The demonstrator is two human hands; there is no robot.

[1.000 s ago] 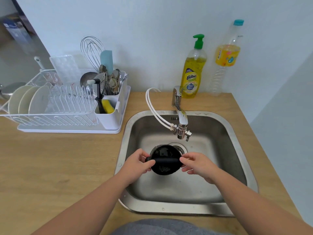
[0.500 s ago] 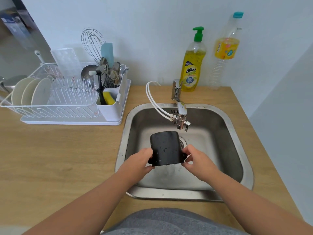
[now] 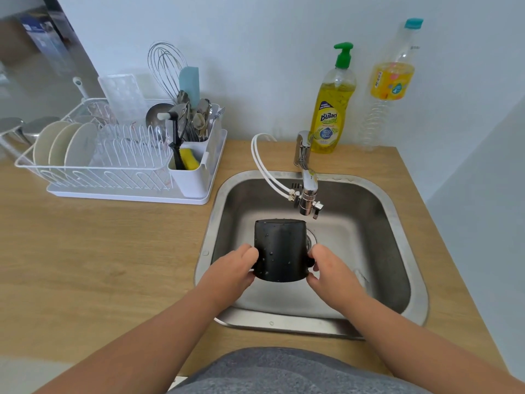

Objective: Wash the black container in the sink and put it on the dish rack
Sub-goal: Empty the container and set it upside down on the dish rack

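Both forearms reach in over the near rim of the sink [image 3: 287, 322]. Left hand [image 3: 233, 270] and right hand [image 3: 331, 270] level, facing each other above the basin, fingers curled, clamping the black container [image 3: 279, 248] from opposite sides.

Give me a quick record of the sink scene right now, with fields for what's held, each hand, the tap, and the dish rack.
held: black container, wet with droplets, over the sink
left hand: gripping the container's left side
right hand: gripping its right side
tap: no water visible
dish rack: left of sink, plates at its left end
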